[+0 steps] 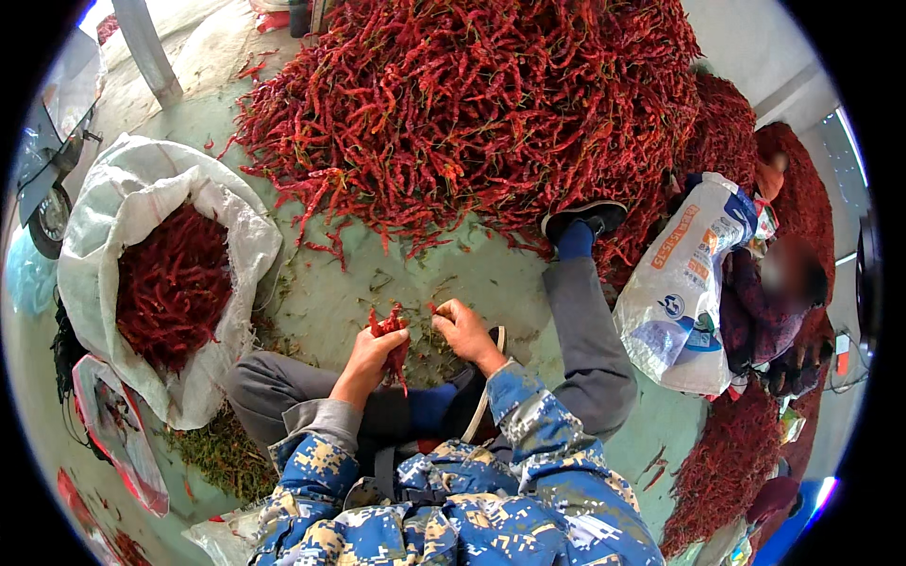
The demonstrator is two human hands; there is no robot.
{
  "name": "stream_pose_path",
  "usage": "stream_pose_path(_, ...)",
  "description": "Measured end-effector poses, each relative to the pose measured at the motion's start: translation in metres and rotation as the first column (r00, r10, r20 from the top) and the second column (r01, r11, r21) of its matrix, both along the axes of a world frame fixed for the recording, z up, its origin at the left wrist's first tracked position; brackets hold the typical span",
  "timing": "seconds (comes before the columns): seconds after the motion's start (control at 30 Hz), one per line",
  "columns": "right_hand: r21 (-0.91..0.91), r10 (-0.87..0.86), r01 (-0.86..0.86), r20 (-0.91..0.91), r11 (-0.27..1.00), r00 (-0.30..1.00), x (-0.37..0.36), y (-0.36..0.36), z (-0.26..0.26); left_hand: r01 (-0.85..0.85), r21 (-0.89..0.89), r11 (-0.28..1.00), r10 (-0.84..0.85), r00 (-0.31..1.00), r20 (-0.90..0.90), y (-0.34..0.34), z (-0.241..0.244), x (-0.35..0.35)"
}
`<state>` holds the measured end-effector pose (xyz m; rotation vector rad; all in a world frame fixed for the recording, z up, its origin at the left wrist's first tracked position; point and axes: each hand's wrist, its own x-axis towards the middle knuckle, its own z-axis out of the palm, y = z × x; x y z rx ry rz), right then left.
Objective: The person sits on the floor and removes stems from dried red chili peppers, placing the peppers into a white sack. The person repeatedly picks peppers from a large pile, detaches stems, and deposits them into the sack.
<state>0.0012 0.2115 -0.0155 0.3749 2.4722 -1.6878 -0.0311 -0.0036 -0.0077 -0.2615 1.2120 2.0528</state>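
My left hand (pixel 371 356) is closed around a small bunch of dried red chili peppers (pixel 395 359), whose ends stick out above and below the fist. A short way to its right, my right hand (pixel 464 332) pinches a small red piece (pixel 432 308) between thumb and fingertips, apparently part of a chili. The two hands are apart, above my folded leg. In front of them spreads a large heap of red chili peppers (pixel 467 113), many with stems. To the left stands a white woven sack (pixel 92 233), its mouth rolled down, holding darker red chilies (pixel 173 283).
Loose stems (pixel 379 279) litter the green floor. A pile of stems (pixel 225 453) lies beside my left knee. At right, a printed white sack (pixel 679 283) stands beside a seated person (pixel 757 311), with more chili heaps (pixel 729 460) around. A parked vehicle's wheel (pixel 51 219) shows far left.
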Motion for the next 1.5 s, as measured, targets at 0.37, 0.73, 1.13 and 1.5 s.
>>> stream_pose_path(0.37,-0.357,0.116,-0.082,0.074,0.93,0.99,0.024,-0.033,0.024,0.05,0.064,0.997,-0.049,0.999,-0.01,-0.004,0.003,0.005)
stream_pose_path(0.73,-0.792,0.133,0.159,0.289,0.589,0.948,0.029,-0.036,0.028,-0.038,0.146,0.989,0.031,0.998,0.046,-0.003,0.003,0.004)
stream_pose_path(1.13,-0.501,0.163,-0.085,0.113,0.861,0.98,0.041,-0.018,0.031,-0.102,0.162,0.981,0.096,0.994,0.048,-0.002,-0.003,-0.001)
stream_pose_path(1.5,-0.544,0.068,-0.013,0.081,0.839,0.994,0.039,-0.016,0.024,-0.121,0.155,0.98,0.113,0.992,0.061,-0.003,-0.004,-0.001)
